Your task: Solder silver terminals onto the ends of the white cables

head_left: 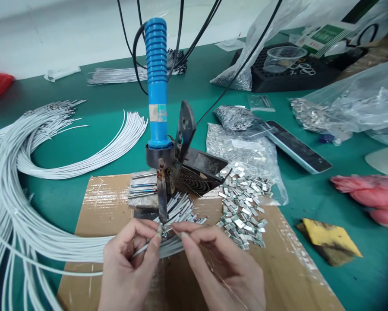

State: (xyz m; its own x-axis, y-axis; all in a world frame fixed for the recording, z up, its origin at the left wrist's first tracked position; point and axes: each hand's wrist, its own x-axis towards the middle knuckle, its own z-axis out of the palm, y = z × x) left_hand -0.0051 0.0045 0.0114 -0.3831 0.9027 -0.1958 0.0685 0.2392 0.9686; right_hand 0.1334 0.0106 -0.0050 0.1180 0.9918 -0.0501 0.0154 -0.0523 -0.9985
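My left hand (129, 259) pinches the end of a white wire (142, 249) between thumb and forefinger, just under the tip of a soldering iron (157, 86) with a blue ribbed handle that stands upright in a dark metal holder (187, 168). My right hand (222, 263) meets it from the right, thumb and forefinger pinched at the same wire end; what it grips is too small to make out. A fan of white wire ends (181, 211) lies beneath the iron. A heap of small shiny metal clips (242, 207) sits right of the hands on taped cardboard (96, 207).
Large bundles of white wires (15, 172) curve across the left of the green table (310, 194). Clear bags of metal clips (245, 147), a phone (297, 147), a yellow sponge (329, 239), pink cloth (371, 194), a black tray (287, 73) and black cables (181, 39) lie behind and right.
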